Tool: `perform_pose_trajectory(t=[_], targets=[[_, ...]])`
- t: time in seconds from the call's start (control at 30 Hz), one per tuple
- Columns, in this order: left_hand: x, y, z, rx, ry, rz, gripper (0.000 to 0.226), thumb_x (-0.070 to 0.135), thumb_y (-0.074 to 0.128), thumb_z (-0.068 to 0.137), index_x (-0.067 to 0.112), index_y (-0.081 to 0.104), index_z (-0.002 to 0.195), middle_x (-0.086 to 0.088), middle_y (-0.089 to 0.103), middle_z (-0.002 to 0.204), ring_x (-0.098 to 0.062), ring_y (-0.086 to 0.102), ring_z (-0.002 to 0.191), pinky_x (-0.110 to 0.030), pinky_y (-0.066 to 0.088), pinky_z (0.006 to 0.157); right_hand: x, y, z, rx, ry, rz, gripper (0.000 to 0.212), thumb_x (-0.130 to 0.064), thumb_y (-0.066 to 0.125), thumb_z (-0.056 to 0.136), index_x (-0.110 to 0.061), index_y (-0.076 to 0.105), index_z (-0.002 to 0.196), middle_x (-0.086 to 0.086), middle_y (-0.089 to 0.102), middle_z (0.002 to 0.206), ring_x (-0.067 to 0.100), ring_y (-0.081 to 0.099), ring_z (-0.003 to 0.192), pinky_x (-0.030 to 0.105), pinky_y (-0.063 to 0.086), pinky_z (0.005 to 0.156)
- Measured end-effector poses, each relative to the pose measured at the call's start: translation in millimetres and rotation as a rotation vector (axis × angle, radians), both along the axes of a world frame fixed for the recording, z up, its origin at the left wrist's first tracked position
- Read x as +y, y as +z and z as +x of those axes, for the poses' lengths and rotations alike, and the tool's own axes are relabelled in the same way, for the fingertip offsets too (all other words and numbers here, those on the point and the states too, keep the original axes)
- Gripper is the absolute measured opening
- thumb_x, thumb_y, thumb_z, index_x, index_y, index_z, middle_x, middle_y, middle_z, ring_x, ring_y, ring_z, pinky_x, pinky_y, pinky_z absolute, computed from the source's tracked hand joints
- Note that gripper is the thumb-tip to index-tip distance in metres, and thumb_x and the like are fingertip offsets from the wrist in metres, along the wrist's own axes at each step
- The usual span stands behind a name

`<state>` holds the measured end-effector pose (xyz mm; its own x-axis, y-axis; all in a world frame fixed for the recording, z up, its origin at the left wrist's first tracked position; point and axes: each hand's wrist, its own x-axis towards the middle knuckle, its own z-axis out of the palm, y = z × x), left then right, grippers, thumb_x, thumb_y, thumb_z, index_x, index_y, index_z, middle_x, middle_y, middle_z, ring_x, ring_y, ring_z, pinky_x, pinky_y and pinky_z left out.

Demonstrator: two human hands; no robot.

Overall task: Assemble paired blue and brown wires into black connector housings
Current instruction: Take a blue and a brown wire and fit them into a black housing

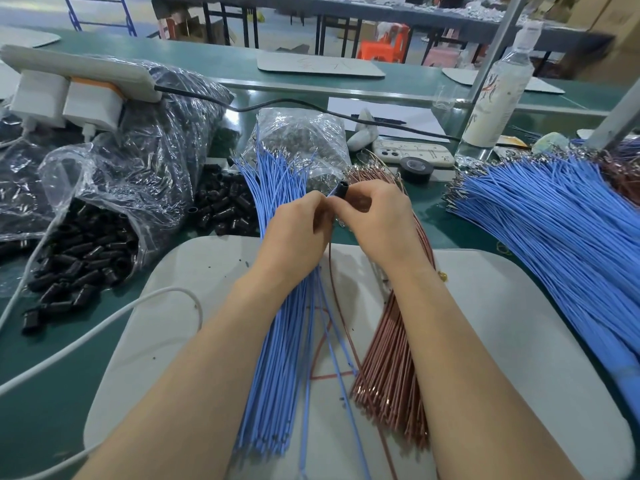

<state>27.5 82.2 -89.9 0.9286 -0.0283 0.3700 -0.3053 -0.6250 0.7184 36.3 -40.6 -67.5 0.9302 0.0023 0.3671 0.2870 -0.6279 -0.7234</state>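
Workshop beyond my green table (214, 64). A second long table (381, 10) on dark legs crosses the rear. An orange stool (382, 46) stands beneath it, a blue frame (98, 12) at left on pale floor (31, 12), apparently cardboard boxes (602, 12) at right. Lighting is even.

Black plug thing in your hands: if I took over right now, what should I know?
Left hand and right hand both pinch one black housing; a brown wire hangs below them.
Blue bundle and brown bundle lie on the grey pad; spare housings spill from the bag on the left.
Done: cannot tell if the wires are fully seated.
Left: finish this pair, then keep going through the bundles.
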Motion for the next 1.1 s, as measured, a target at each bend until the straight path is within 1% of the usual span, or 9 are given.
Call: perform_pose_trajectory(t=[0.1,0.23,0.53,0.63,0.73,0.83,0.97,1.07,1.1], targets=[[-0.4,0.9,-0.6,-0.014,-0.003,-0.01,0.014,0.014,0.053,0.093,0.006,0.064,0.094,-0.006,0.068,0.082,-0.024,0.061,0.076,-0.04,0.05,0.072,-0.2,1.0,0.3,-0.014,-0.008,0.022,0.023,-0.03,0.072,0.083,-0.007,0.072,0.08,0.008,0.069,0.081,0.02,0.063,0.08,0.037,0.049,0.079],[0.5,1.7,-1.1,-0.024,0.022,0.011,0.013,0.012,0.053,0.092,0.009,0.065,0.088,-0.006,0.069,0.08,-0.022,0.06,0.073,-0.034,0.048,0.07,2.7,0.5,-1.0,-0.052,-0.028,0.044,0.019,-0.027,0.073,0.082,-0.009,0.073,0.091,0.004,0.069,0.089,0.016,0.063,0.083,0.03,0.049,0.081],[2.2,1.2,-0.5,0.023,-0.004,0.053,0.013,0.021,0.055,0.093,0.013,0.065,0.096,-0.004,0.069,0.082,-0.024,0.062,0.079,-0.039,0.05,0.076,4.1,-0.3,-0.7,-0.072,-0.089,0.11,0.021,-0.028,0.074,0.082,-0.009,0.072,0.089,0.0,0.067,0.085,0.013,0.063,0.079,0.022,0.049,0.077],[2.9,4.7,-1.6,-0.024,-0.004,-0.035,0.017,0.023,0.06,0.091,0.018,0.064,0.106,0.007,0.066,0.089,-0.011,0.059,0.072,-0.028,0.05,0.073,0.0,0.6,0.4,-0.018,-0.053,0.1,0.025,-0.033,0.071,0.084,-0.008,0.073,0.084,0.003,0.071,0.078,0.014,0.064,0.075,0.03,0.051,0.075],[3.5,10.2,-2.0,-0.057,-0.035,-0.154,0.037,0.015,0.062,0.088,0.021,0.056,0.124,0.017,0.059,0.087,-0.002,0.05,0.059,-0.009,0.043,0.061,0.6,0.9,-0.5,0.011,0.019,0.04,0.04,-0.037,0.062,0.09,-0.001,0.069,0.074,0.012,0.064,0.066,0.02,0.055,0.062,0.034,0.043,0.064],[2.2,11.6,-2.5,-0.066,-0.053,-0.132,0.027,0.007,0.06,0.088,0.017,0.063,0.113,0.008,0.064,0.088,-0.008,0.057,0.068,-0.015,0.046,0.068,3.4,1.9,-2.2,0.044,0.063,-0.051,0.052,-0.043,0.05,0.096,-0.003,0.064,0.065,0.011,0.061,0.061,0.019,0.052,0.058,0.027,0.04,0.06],[3.8,10.2,-1.9,-0.097,-0.008,-0.146,0.018,0.011,0.063,0.087,0.016,0.064,0.104,0.01,0.064,0.093,-0.006,0.056,0.089,-0.006,0.039,0.082,-6.3,-0.7,2.4,0.069,0.02,-0.003,0.055,-0.04,0.042,0.1,0.003,0.068,0.079,0.019,0.069,0.077,0.031,0.066,0.076,0.043,0.049,0.077],[5.5,8.6,0.1,-0.107,0.027,-0.136,0.019,0.015,0.065,0.086,0.024,0.063,0.103,0.009,0.058,0.096,-0.001,0.046,0.077,-0.008,0.035,0.074,-8.2,-6.4,5.2,0.106,-0.009,-0.134,0.026,-0.013,0.046,0.096,-0.004,0.07,0.096,0.01,0.071,0.096,0.021,0.062,0.087,0.021,0.042,0.082],[5.0,8.8,0.2,-0.084,0.018,-0.176,0.02,0.015,0.065,0.086,0.027,0.061,0.102,0.007,0.057,0.095,-0.001,0.045,0.069,-0.009,0.036,0.069,-6.7,-8.1,4.9,0.129,0.011,-0.182,0.026,-0.006,0.045,0.094,-0.008,0.069,0.104,0.008,0.069,0.104,0.019,0.06,0.094,0.016,0.036,0.081]])
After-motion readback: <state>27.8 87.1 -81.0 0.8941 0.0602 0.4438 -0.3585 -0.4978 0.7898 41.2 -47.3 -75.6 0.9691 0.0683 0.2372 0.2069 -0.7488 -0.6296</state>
